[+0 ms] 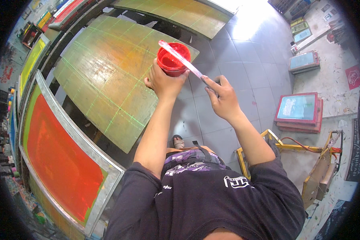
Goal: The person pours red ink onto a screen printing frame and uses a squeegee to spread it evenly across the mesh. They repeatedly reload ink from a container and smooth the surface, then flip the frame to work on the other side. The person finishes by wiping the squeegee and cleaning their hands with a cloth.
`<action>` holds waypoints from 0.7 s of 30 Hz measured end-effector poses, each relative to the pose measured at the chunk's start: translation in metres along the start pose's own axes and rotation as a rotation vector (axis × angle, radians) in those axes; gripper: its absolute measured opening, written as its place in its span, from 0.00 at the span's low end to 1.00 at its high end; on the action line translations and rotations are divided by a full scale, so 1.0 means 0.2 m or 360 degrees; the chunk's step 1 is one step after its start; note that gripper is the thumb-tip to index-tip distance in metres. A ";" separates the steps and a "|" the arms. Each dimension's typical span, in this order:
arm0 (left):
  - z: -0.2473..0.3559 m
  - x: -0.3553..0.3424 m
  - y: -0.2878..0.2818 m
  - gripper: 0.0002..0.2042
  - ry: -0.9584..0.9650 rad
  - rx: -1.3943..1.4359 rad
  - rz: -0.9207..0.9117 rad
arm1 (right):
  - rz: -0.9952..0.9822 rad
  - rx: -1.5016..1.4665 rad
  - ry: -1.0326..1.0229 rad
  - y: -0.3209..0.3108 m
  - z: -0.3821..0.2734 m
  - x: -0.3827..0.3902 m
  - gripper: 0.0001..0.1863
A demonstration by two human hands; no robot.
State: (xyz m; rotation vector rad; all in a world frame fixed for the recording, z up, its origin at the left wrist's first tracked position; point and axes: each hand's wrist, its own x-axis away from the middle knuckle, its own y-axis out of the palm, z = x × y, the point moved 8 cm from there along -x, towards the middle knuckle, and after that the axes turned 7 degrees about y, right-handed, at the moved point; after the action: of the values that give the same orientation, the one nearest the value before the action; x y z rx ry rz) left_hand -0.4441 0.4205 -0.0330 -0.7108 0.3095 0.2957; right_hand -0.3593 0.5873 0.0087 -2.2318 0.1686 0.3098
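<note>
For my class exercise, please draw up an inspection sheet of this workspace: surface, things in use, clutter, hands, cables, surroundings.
Surface: yellow-green flat board with bright green grid lines and orange-brown staining.
Things in use: round red pot with red contents; flat pale stick across its mouth, contact with the rim unclear.
Clutter: small mixed items crowd the left edge, too blurred to identify.
Hands: left hand grips the pot; right hand holds the stick's lower end.
Cables: one thin reddish cable or hose, by a yellow metal frame.
Surroundings: grey tiled floor; large grey-framed red screen at left; red-framed pale-blue screen at right.
</note>
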 end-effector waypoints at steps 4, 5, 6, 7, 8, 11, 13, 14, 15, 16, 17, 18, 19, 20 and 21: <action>-0.01 -0.01 0.00 0.48 -0.0061 0.0007 -0.0017 | 0.0045 0.0449 -0.0116 0.00 -0.05 0.02 0.22; -0.01 -0.01 0.00 0.48 -0.0076 0.0014 -0.0021 | 0.0055 0.0465 -0.0156 -0.01 -0.07 0.03 0.22; -0.02 -0.01 0.01 0.50 -0.0104 -0.0004 -0.0047 | 0.0043 0.0495 -0.0151 -0.02 -0.08 0.04 0.22; -0.02 -0.01 0.00 0.50 -0.0101 0.0010 -0.0032 | 0.0016 0.0532 -0.0132 -0.04 -0.08 0.05 0.22; -0.02 -0.01 0.00 0.51 -0.0108 0.0013 -0.0032 | -0.0023 0.0599 -0.0128 -0.05 -0.09 0.06 0.24; -0.01 -0.01 0.00 0.52 -0.0107 0.0020 -0.0033 | -0.0164 0.0790 -0.0084 -0.09 -0.10 0.09 0.26; -0.01 -0.01 0.00 0.53 -0.0121 0.0017 -0.0037 | -0.0216 0.0864 -0.0091 -0.12 -0.13 0.11 0.26; -0.01 -0.01 0.00 0.53 -0.0135 0.0008 -0.0037 | -0.0283 0.0897 -0.0044 -0.13 -0.12 0.12 0.26; -0.01 -0.01 0.00 0.53 -0.0146 -0.0006 -0.0036 | -0.0334 0.0920 -0.0020 -0.14 -0.13 0.13 0.26; -0.01 -0.01 0.00 0.53 -0.0157 0.0018 -0.0040 | -0.0378 0.0942 -0.0006 -0.16 -0.14 0.13 0.26; -0.01 -0.01 0.00 0.54 -0.0163 0.0038 -0.0044 | -0.0397 0.0972 -0.0009 -0.17 -0.15 0.13 0.26; -0.02 -0.01 0.00 0.54 -0.0169 0.0056 -0.0050 | -0.0413 0.1002 -0.0017 -0.19 -0.16 0.14 0.26; -0.02 -0.01 0.00 0.54 -0.0185 0.0050 -0.0050 | -0.0451 0.1051 0.0011 -0.20 -0.16 0.14 0.26; -0.02 -0.01 0.00 0.54 -0.0195 0.0037 -0.0053 | -0.0458 0.1033 -0.0001 -0.22 -0.17 0.14 0.26; -0.02 -0.01 0.00 0.54 -0.0196 0.0028 -0.0057 | -0.0486 0.1034 0.0022 -0.24 -0.18 0.14 0.26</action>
State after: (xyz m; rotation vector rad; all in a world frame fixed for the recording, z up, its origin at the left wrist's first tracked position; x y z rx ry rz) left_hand -0.4474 0.4176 -0.0357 -0.6772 0.1821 0.3008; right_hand -0.3164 0.5894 0.0589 -1.5840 -0.0625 0.0552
